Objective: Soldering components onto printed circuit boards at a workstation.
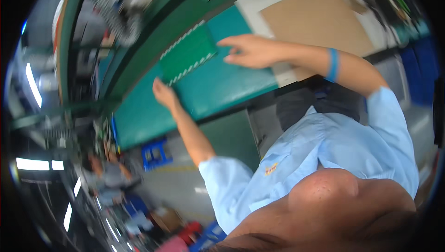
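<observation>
1. A flat green panel (189,52) with white toothed strips along its two long edges lies on the teal bench mat (232,87).
2. The right hand (252,51), its wrist banded blue, is at the panel's right end, thumb and forefinger apart.
3. The left hand (165,93) is by the near-left corner, fingers bunched; through the blur, I cannot tell whether they pinch it.
4. A brown sheet (320,18) lies right of the mat.

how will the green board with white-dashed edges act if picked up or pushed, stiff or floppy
The green board is probably fairly stiff: its edges look straight. It seems light for its size, showing little thickness. Lying flat on the teal work surface, it would likely slide rather than tip or roll.
</observation>
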`<action>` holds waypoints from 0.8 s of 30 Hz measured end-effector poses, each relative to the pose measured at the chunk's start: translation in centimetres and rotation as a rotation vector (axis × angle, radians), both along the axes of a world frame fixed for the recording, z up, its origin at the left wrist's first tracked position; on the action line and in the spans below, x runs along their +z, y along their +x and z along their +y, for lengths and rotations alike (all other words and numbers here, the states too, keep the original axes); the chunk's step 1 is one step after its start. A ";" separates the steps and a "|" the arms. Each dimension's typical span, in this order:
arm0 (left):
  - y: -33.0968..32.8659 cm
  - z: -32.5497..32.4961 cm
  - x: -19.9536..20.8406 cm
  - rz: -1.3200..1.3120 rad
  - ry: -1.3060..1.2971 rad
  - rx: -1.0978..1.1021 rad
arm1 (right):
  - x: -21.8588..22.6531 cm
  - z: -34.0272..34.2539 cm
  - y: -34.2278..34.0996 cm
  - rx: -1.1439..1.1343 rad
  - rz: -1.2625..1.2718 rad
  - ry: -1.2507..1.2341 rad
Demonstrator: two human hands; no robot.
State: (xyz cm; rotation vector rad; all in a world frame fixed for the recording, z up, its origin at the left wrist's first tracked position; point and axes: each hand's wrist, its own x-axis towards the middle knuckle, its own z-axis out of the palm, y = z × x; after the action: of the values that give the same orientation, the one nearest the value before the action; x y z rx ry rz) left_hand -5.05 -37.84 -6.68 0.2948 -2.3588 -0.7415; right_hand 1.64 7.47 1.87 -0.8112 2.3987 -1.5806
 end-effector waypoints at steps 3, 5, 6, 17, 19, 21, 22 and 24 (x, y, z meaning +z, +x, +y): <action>0.6 1.3 -0.5 0.023 -0.203 -0.116 | -4.3 -3.8 -4.8 -0.131 0.077 0.033; 1.9 0.8 0.2 0.029 -0.055 -0.148 | -4.6 -6.8 -6.6 -0.181 0.011 0.077; 1.7 1.4 0.2 -0.006 0.060 -0.076 | -4.8 -7.3 -7.1 -0.201 -0.013 0.081; 2.4 4.4 2.6 -0.099 0.192 -0.065 | -5.4 -8.6 -7.8 -0.307 -0.080 0.055; 2.1 4.4 2.5 -0.103 0.196 -0.070 | -5.5 -8.5 -8.0 -0.307 -0.085 0.058; 2.0 4.3 2.4 -0.107 0.205 -0.068 | -5.5 -8.7 -8.1 -0.293 -0.095 0.067; 1.9 4.3 2.4 -0.109 0.211 -0.067 | -5.5 -8.7 -8.1 -0.286 -0.099 0.072; 2.0 4.3 2.3 -0.106 0.217 -0.069 | -5.7 -9.0 -8.0 -0.296 -0.097 0.066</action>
State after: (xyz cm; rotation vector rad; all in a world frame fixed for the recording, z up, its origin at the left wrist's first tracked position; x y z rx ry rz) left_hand -3.09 -33.52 -4.36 0.3545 -2.4001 -1.0410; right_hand -6.33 -1.52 -3.84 -0.3708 2.5765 -1.5842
